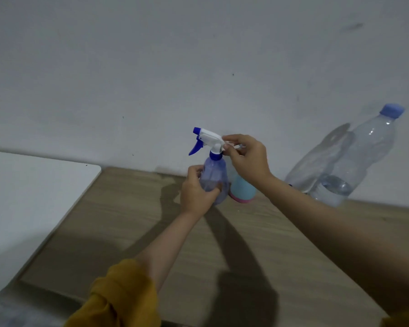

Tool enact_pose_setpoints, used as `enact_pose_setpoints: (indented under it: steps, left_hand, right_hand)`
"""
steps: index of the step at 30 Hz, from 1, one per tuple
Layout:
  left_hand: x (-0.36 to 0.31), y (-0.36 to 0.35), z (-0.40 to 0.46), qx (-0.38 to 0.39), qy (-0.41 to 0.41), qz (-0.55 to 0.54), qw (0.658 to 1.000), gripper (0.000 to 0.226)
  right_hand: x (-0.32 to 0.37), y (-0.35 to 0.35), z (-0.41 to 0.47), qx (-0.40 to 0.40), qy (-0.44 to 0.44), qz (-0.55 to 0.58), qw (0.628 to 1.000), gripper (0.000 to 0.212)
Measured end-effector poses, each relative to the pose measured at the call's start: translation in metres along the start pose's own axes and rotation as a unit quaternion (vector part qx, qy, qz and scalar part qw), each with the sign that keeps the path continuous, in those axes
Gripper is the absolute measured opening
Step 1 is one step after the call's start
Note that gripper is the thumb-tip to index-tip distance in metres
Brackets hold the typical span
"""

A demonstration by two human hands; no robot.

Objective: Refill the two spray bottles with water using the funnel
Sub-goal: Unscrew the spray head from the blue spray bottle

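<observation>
A purple translucent spray bottle (214, 172) with a white and blue trigger head (207, 138) stands near the back of the wooden table (128, 220). My left hand (196, 192) is wrapped around its body. My right hand (248, 156) pinches the rear of the trigger head. Right behind it stands a light blue spray bottle (242, 187) with a pink base; my right hand hides its top. A large clear water bottle (354, 161) with a blue cap stands at the right, water low inside. No funnel is in sight.
A white wall rises directly behind the table. A white surface (33, 192) adjoins the table on the left. My arms cast long shadows over the wood in front of the bottles.
</observation>
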State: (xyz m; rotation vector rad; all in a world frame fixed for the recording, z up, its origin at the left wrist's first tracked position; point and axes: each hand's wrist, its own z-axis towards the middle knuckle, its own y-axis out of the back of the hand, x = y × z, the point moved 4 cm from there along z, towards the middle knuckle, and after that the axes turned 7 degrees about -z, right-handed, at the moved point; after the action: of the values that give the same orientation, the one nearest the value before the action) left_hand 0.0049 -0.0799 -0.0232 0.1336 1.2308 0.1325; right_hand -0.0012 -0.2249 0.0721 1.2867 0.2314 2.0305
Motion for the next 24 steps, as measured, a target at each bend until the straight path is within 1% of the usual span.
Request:
enact_pose_setpoints:
  steps: [4, 7, 10, 13, 18, 21, 24]
  left_hand:
    - [-0.015, -0.013, -0.046, 0.026, 0.002, -0.014, 1.000, 0.054]
    - [-0.025, -0.028, -0.079, 0.047, 0.015, -0.017, 0.999, 0.054]
    - [-0.036, -0.044, -0.111, 0.064, 0.011, -0.020, 0.998, 0.055]
    - [-0.040, -0.058, -0.137, 0.068, 0.013, -0.020, 0.997, 0.053]
    - [-0.035, -0.080, -0.165, 0.089, 0.031, -0.009, 0.995, 0.053]
    - [-0.035, -0.086, -0.176, 0.082, 0.036, -0.021, 0.996, 0.053]
    - [-0.033, -0.089, -0.179, 0.074, 0.039, -0.014, 0.996, 0.054]
  right_hand:
    - [0.000, 0.040, -0.044, -0.021, -0.023, 0.024, 0.999, 0.017]
    - [-0.004, 0.068, -0.076, -0.028, -0.032, 0.022, 0.999, 0.016]
    - [-0.011, 0.095, -0.106, -0.033, -0.039, 0.013, 0.999, 0.015]
    - [-0.019, 0.116, -0.130, -0.047, -0.044, 0.009, 0.998, 0.017]
    - [-0.040, 0.129, -0.159, -0.054, -0.062, 0.013, 0.997, 0.019]
    - [-0.045, 0.128, -0.171, -0.054, -0.063, 0.022, 0.996, 0.018]
    - [-0.046, 0.123, -0.180, -0.070, -0.089, 0.057, 0.992, 0.031]
